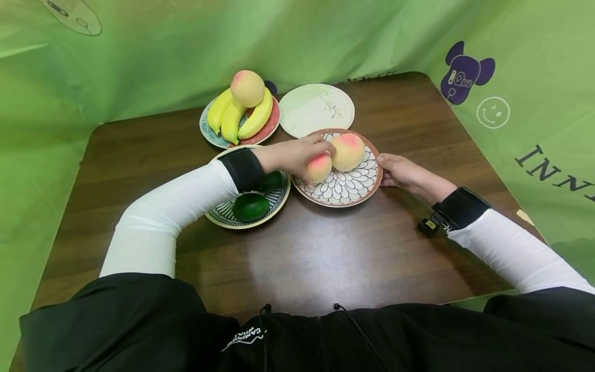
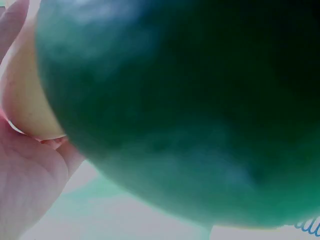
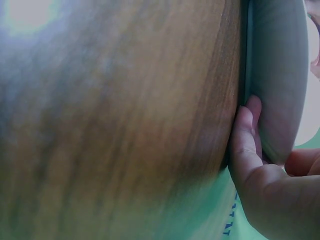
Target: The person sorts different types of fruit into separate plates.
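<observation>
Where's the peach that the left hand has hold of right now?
In the head view the left hand grips that peach at the left edge of the brown-rimmed plate, touching the second peach there, just right of the avocado plate.

dark brown wooden table (image 1: pixel 325 258): glossy, grained | brown-rimmed patterned ceramic plate (image 1: pixel 346 188): glazed | pink-yellow peach (image 1: pixel 319 168): matt, probably plastic | green cloth backdrop (image 1: pixel 139 46): matt, creased
</observation>
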